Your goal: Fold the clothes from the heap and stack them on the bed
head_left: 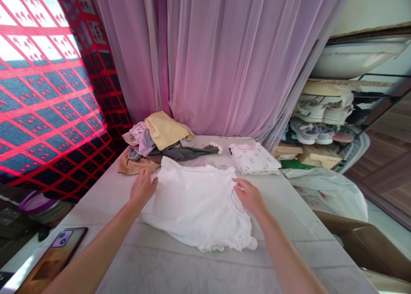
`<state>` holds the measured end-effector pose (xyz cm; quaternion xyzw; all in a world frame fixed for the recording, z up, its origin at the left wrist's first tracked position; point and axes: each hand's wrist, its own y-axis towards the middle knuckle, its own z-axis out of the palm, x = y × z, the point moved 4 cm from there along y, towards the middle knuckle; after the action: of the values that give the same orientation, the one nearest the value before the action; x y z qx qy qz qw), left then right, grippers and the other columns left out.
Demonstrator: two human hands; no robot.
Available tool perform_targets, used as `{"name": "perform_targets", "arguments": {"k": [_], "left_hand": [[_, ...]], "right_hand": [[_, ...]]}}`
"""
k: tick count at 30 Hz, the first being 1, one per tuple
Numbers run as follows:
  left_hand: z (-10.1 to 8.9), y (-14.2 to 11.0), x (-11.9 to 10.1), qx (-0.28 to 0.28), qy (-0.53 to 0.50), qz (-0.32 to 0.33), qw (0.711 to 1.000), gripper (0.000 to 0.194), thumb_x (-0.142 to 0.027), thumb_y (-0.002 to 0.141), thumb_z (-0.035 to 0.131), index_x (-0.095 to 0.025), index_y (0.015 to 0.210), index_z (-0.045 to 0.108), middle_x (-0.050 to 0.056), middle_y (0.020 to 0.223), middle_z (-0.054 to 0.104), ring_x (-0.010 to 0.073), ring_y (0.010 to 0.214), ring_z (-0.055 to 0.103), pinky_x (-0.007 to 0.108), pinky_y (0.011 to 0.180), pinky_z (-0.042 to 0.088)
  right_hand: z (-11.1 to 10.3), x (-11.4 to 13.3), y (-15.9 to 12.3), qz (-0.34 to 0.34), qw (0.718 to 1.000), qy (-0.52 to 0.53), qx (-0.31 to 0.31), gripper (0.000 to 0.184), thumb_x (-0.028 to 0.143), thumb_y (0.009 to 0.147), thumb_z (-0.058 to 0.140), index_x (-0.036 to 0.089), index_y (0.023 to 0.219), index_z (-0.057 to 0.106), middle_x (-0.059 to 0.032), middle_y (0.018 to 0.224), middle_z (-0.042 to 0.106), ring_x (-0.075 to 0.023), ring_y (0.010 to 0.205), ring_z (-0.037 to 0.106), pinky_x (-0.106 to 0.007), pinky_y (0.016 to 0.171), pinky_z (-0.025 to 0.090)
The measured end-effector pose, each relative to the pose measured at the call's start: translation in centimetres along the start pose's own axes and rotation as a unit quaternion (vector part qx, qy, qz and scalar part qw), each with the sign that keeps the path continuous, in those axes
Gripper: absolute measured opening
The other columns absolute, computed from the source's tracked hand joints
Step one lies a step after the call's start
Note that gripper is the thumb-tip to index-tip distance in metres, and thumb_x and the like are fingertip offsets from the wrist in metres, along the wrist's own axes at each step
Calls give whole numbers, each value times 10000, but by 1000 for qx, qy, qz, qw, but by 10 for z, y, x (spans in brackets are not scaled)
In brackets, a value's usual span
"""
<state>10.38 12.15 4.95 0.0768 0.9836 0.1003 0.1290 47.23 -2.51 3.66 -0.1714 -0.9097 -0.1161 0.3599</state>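
A white top [195,199] lies spread on the table, its gathered, ruffled edge towards me. At its left side, my left hand [143,187] is closed on the edge, thumb on the fabric; its other fingertips are partly hidden. My right hand [249,195] pinches the top's right edge between thumb and bent fingers. Just beyond the left hand sits a heap of clothes, with a yellow garment [167,130] uppermost, a dark grey garment [189,152] and a brown one [135,163] below. Past the right hand lies a folded white printed garment [255,158] with pink trim.
A phone [53,259] lies at the pale-covered table's [180,268] left front edge. Purple curtains [218,58] hang behind, and a red-and-dark patterned cloth [48,92] at left. To the right stand shelves with shoes [311,132], a white basin [356,58] and cardboard boxes [321,156].
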Motion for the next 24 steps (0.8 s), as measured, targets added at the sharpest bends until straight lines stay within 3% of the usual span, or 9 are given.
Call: {"name": "perform_targets", "arguments": {"k": [3, 6, 8, 11, 15, 20, 24], "left_hand": [[0, -38, 36, 62, -63, -47, 995, 400, -444, 879, 432, -211, 1194, 515, 65, 1087, 662, 208, 918, 639, 308, 762, 474], [-2, -67, 54, 135, -125, -81, 980, 475, -535, 844, 427, -211, 1171, 543, 30, 930, 700, 198, 844, 657, 279, 716, 471], [-5, -79, 57, 155, -166, -91, 970, 564, -580, 809, 441, -181, 1194, 542, 44, 946, 702, 206, 861, 662, 283, 743, 477], [-5, -90, 59, 159, -193, -116, 961, 717, -617, 722, 527, -135, 1254, 512, 83, 1022, 686, 227, 899, 659, 305, 774, 484], [1, -97, 59, 155, -233, -128, 951, 759, -512, 634, 634, -135, 1281, 507, 86, 1037, 681, 229, 872, 649, 313, 759, 488], [0, -98, 45, 135, -314, -37, 939, 706, -364, 624, 612, -164, 1294, 509, 80, 1170, 643, 205, 889, 623, 302, 789, 482], [-4, -101, 41, 136, -300, -8, 944, 703, -353, 633, 623, -184, 1306, 515, 24, 986, 668, 191, 815, 609, 294, 758, 470]], "right_hand": [[-6, -8, -56, -18, 990, 93, 106, 320, 420, 816, 556, 250, 1029, 722, -40, 1044, 723, -226, 978, 660, -323, 858, 517], [-11, -19, -99, -29, 983, 104, 151, 414, 465, 738, 645, 247, 1082, 720, -65, 1230, 655, -268, 1153, 586, -379, 974, 470], [-11, -28, -116, -40, 985, 69, 153, 496, 416, 684, 692, 246, 1149, 696, -73, 1324, 593, -288, 1270, 490, -427, 1060, 395], [-4, -37, -124, -89, 987, 3, 136, 504, 282, 649, 681, 257, 1153, 696, -66, 1316, 599, -289, 1328, 422, -470, 1123, 303], [8, -45, -120, -157, 983, -40, 85, 336, 185, 692, 560, 254, 952, 760, -61, 1212, 666, -278, 1258, 496, -479, 1086, 355], [14, -54, -113, -186, 982, -8, 26, 328, 199, 742, 500, 251, 956, 743, -58, 1125, 704, -249, 1180, 567, -455, 1050, 413], [14, -57, -115, -169, 985, 11, -21, 263, 281, 801, 514, 255, 959, 723, -63, 1098, 710, -245, 1146, 592, -438, 1026, 441]]}}
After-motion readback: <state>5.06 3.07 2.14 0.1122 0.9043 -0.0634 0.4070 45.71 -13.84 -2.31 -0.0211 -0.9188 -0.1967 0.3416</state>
